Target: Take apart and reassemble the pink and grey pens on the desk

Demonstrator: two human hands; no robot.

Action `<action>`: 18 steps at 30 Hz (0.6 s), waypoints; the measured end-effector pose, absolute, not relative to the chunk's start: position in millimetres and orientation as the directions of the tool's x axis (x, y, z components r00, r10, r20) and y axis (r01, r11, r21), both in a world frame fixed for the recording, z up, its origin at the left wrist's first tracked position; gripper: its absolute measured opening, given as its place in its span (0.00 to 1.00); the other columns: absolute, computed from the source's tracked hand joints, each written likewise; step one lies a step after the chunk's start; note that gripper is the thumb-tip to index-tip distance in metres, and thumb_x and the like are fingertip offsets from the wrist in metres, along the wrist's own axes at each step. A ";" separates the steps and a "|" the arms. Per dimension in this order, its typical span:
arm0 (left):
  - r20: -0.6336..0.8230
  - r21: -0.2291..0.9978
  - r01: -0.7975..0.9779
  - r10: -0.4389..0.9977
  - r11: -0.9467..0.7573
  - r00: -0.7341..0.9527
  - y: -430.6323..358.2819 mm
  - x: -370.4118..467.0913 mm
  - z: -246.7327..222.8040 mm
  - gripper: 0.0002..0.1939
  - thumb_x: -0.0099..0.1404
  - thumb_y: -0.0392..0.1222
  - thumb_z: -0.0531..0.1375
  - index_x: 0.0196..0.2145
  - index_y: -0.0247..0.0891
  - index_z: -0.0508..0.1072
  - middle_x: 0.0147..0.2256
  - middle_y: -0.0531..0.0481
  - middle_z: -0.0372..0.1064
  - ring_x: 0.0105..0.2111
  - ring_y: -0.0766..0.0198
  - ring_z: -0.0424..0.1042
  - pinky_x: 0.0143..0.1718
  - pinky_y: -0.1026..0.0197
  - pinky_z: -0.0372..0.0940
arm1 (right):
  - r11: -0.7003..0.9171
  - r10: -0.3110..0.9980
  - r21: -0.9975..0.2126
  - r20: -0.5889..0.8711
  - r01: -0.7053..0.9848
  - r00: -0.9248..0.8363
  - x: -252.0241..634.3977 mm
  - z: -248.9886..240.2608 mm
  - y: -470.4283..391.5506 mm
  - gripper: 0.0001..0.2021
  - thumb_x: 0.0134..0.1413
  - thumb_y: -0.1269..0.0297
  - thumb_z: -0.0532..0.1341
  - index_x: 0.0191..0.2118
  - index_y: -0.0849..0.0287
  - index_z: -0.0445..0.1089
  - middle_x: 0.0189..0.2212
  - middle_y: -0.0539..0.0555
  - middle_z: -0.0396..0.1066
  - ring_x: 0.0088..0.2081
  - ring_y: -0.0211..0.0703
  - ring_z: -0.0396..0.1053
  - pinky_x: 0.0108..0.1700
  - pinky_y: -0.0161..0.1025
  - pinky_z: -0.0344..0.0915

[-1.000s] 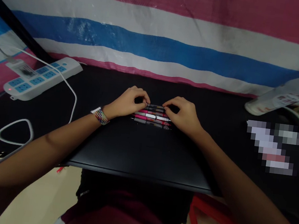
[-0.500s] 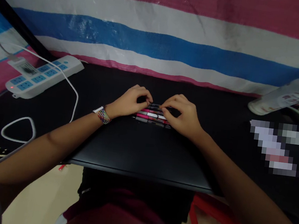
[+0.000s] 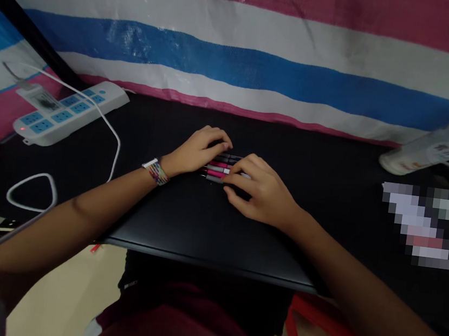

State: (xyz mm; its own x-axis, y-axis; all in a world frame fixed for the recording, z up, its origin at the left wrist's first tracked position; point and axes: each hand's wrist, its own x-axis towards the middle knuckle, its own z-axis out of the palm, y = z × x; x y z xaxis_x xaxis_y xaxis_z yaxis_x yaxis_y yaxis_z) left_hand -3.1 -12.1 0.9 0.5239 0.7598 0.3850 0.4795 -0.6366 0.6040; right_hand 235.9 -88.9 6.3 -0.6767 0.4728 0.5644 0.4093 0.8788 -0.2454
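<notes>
Several pens (image 3: 216,172), black, pink, white and grey, lie side by side across the middle of the black table. My left hand (image 3: 202,149) is at their left upper end, fingers curved and thumb near the index finger, touching or just above the top black pen; whether it grips anything is unclear. Over the right part of the row is my right hand (image 3: 260,189), its fingers apart and bent, with the thumb near the lowest grey pen. It covers the pens' right ends and has no pen lifted.
A white power strip (image 3: 69,113) with a plugged-in charger and white cable (image 3: 118,149) lies at the left. A whitish cylinder (image 3: 410,155) and a blurred-out item (image 3: 418,224) are at the right. Behind the table (image 3: 210,221) hangs a striped sheet (image 3: 241,66).
My right hand has moved down and slightly left, from the upper pens to the lower ones. My left hand stays nearly in place, and the view has shifted slightly.
</notes>
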 end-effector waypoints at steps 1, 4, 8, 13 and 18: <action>0.389 0.623 0.470 0.769 -0.626 0.508 -11.7 -3.0 0.4 0.14 0.79 0.46 0.56 0.43 0.41 0.82 0.45 0.46 0.83 0.47 0.54 0.77 0.58 0.48 0.66 | 0.882 0.464 -0.219 0.564 0.418 -0.683 235.7 7.1 -89.4 0.06 0.71 0.69 0.64 0.44 0.55 0.80 0.42 0.59 0.78 0.43 0.53 0.71 0.48 0.53 0.72; 0.393 0.667 0.443 0.788 -0.599 0.474 -10.9 -3.0 0.0 0.15 0.79 0.47 0.56 0.44 0.41 0.82 0.44 0.46 0.83 0.47 0.53 0.78 0.57 0.49 0.67 | 0.916 0.388 -0.142 0.555 0.375 -0.736 233.0 10.8 -93.3 0.07 0.72 0.69 0.64 0.41 0.57 0.80 0.41 0.60 0.79 0.43 0.54 0.71 0.48 0.53 0.72; 0.386 0.679 0.434 0.791 -0.592 0.474 -11.6 -3.1 1.3 0.14 0.79 0.46 0.57 0.45 0.41 0.81 0.45 0.46 0.84 0.47 0.54 0.78 0.57 0.49 0.67 | 0.932 0.341 -0.084 0.533 0.353 -0.775 229.4 12.7 -98.5 0.08 0.73 0.68 0.62 0.42 0.59 0.80 0.40 0.61 0.79 0.42 0.54 0.71 0.47 0.52 0.72; 0.373 0.685 0.441 0.799 -0.580 0.471 -12.0 -2.7 2.1 0.13 0.79 0.46 0.57 0.45 0.41 0.82 0.44 0.47 0.84 0.47 0.53 0.79 0.58 0.48 0.67 | 0.924 0.366 -0.083 0.484 0.374 -0.795 230.8 8.0 -97.1 0.09 0.74 0.64 0.64 0.47 0.58 0.82 0.40 0.61 0.80 0.43 0.55 0.73 0.49 0.54 0.73; 0.407 0.690 0.414 0.790 -0.595 0.458 -13.4 -2.4 3.5 0.15 0.80 0.48 0.57 0.44 0.41 0.81 0.44 0.46 0.83 0.47 0.53 0.79 0.57 0.48 0.68 | 0.912 0.403 -0.157 0.509 0.378 -0.761 233.2 8.6 -94.8 0.10 0.74 0.68 0.61 0.46 0.57 0.82 0.38 0.57 0.80 0.40 0.50 0.75 0.49 0.48 0.75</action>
